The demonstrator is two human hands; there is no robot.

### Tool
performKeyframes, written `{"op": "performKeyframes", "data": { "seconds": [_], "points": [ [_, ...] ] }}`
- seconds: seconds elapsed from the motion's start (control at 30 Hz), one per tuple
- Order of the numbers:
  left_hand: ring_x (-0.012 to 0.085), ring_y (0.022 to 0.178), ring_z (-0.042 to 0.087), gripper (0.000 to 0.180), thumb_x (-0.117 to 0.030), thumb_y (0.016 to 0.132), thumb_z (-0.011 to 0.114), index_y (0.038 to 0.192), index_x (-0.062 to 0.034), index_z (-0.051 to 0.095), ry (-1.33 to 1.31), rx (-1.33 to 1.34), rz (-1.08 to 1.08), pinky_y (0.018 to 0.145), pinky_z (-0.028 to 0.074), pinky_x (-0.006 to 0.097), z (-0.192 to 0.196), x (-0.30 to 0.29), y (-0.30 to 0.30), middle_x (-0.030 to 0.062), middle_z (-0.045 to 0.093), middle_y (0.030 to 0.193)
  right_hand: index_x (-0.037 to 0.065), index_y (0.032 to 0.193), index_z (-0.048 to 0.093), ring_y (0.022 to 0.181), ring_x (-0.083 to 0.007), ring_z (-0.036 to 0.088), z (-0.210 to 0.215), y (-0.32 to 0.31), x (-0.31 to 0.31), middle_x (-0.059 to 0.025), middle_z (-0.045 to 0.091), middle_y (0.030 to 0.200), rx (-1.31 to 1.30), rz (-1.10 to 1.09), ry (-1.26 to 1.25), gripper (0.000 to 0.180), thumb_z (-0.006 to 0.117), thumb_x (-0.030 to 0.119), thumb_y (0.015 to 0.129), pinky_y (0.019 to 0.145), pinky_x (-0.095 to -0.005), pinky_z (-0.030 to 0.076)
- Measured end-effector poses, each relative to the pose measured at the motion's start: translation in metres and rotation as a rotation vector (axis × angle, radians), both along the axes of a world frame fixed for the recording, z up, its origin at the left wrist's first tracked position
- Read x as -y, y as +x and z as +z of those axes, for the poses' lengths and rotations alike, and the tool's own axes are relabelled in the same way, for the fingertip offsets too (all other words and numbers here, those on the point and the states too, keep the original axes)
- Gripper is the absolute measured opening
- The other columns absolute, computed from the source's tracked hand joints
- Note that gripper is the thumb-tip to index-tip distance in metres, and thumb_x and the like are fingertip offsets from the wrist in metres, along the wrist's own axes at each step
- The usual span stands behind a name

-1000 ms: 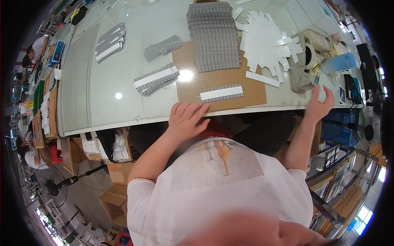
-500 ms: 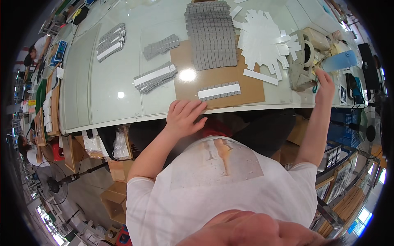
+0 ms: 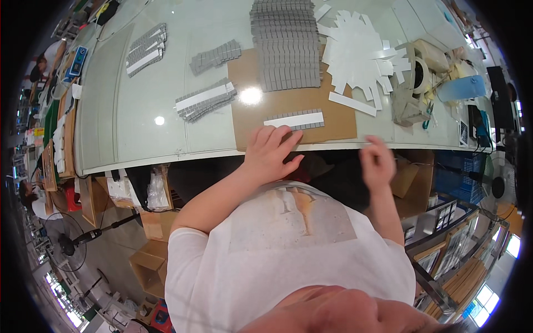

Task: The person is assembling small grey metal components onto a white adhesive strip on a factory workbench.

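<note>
In front of me a short grey segmented strip with a white strip along it (image 3: 294,120) lies on a brown cardboard sheet (image 3: 338,125). My left hand (image 3: 272,152) is open at the table's front edge, fingers stretched forward, fingertips at the near left side of that piece. My right hand (image 3: 378,164) is off the table edge, right of the cardboard. Its fingers are curled in and slightly smeared by motion; whatever they may hold cannot be made out. A large stack of grey segmented strips (image 3: 286,61) covers the cardboard's far part.
White strips (image 3: 352,55) lie in a fanned pile at the far right. Beside them stand a tape dispenser (image 3: 411,111), small cutters (image 3: 427,115) and a blue bottle (image 3: 461,87). Further grey strip bundles (image 3: 205,100) lie on the left. A fan (image 3: 69,244) stands at lower left.
My right hand has come back leftward and nearer from beside the tape dispenser. My left hand has slid right, closer to the short strip.
</note>
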State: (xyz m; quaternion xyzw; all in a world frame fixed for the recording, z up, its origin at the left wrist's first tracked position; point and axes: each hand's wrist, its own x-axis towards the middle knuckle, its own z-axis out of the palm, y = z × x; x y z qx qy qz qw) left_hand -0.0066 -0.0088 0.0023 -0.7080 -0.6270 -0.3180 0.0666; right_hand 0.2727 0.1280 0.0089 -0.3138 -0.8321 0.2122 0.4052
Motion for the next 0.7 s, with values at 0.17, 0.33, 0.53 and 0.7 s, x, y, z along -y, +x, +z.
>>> {"op": "performKeyframes", "data": {
  "seconds": [0.17,0.33,0.53,0.7],
  "points": [
    [0.0254,0.113,0.048,0.058,-0.039,0.072,0.082,0.125,-0.0196,0.069,-0.031,-0.039,0.009,0.100,0.038,0.043,0.000,-0.002,0.006,0.0025,0.054,0.121,0.005,0.091,0.064,0.079,-0.0311,0.070,0.003,-0.073,0.010,-0.0184,0.073,0.112,0.125,0.401,0.079,0.013,0.074,0.004,0.081,0.065,-0.0364,0.053],
    [0.0237,0.112,0.050,0.063,-0.040,0.075,0.080,0.131,-0.0168,0.063,-0.030,-0.052,-0.002,0.100,0.039,0.043,0.001,-0.003,0.006,0.0031,0.053,0.121,0.007,0.089,0.066,0.075,-0.0266,0.071,-0.005,-0.090,0.005,-0.0128,0.074,0.112,0.083,0.422,0.172,0.012,0.075,0.011,0.082,0.062,-0.0364,0.055],
    [0.0237,0.110,0.050,0.064,-0.039,0.074,0.081,0.131,-0.0167,0.063,-0.046,-0.039,0.006,0.099,0.040,0.042,0.002,-0.004,0.006,0.0032,0.053,0.120,0.007,0.089,0.066,0.078,-0.0264,0.072,-0.005,-0.091,0.005,-0.0114,0.074,0.111,0.089,0.430,0.122,0.011,0.074,0.010,0.083,0.063,-0.0362,0.056],
    [0.0246,0.112,0.049,0.061,-0.041,0.072,0.081,0.128,-0.0208,0.068,-0.075,-0.031,0.019,0.103,0.037,0.043,-0.001,-0.004,0.005,0.0028,0.054,0.121,0.007,0.089,0.066,0.079,-0.0265,0.072,-0.003,-0.092,0.003,-0.0109,0.074,0.110,0.096,0.446,0.100,0.010,0.074,0.010,0.083,0.064,-0.0362,0.055]
  ]
}}
